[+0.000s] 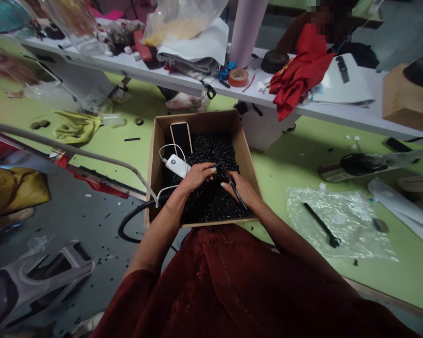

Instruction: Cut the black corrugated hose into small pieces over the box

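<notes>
The left hand (200,177) seems to pinch the top end of a thin, bendy black strip (237,191), and the right hand (246,188) grips it lower down. Two hands likely keep it steady. The strip is over a brown cardboard box (211,121) with its top open. In the box is a big heap of tiny, shiny black pieces (213,145); its tall sides probably stop them spilling. A dark-screened phone with a pale edge (181,138) leans on the box's back wall, which props it up. A white power bank (176,165) with a thin white cord lies in front of the phone, inside the box. The box is at the near edge of the light green worktop (285,164), maybe for easy reach.
</notes>
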Available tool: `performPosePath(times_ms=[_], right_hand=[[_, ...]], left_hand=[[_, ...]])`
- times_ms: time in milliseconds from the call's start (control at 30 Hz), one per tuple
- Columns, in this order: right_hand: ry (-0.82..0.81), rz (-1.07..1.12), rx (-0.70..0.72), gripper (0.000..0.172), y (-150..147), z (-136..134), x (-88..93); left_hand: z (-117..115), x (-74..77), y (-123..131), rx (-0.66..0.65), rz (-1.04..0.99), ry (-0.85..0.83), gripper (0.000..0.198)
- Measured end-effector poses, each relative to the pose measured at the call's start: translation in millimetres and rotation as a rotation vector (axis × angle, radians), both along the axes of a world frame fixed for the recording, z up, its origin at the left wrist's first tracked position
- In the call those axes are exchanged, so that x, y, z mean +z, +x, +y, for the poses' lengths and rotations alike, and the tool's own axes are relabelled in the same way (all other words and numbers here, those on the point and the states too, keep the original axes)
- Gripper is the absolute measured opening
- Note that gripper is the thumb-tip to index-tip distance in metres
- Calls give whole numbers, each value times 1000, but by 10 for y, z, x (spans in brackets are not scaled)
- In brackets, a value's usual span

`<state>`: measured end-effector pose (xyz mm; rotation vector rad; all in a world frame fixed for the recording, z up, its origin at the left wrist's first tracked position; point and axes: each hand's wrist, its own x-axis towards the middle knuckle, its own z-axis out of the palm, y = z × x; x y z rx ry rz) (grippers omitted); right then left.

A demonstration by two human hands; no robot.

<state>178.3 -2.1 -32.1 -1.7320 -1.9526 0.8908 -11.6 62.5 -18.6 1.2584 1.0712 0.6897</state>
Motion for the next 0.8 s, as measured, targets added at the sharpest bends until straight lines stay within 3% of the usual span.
performPosePath(times_ms=[333,633,800], right_hand=[[-66,-113,-27,27,-2,-1,90],[-111,-239,-66,23,-37,19,51],[-138,-258,-83,28,-26,17,46]], left_hand=[[3,-47,11,-17,67,7,31],[12,-203,11,-41,473,348,31],[-2,-177,19,-15,571,418,31]])
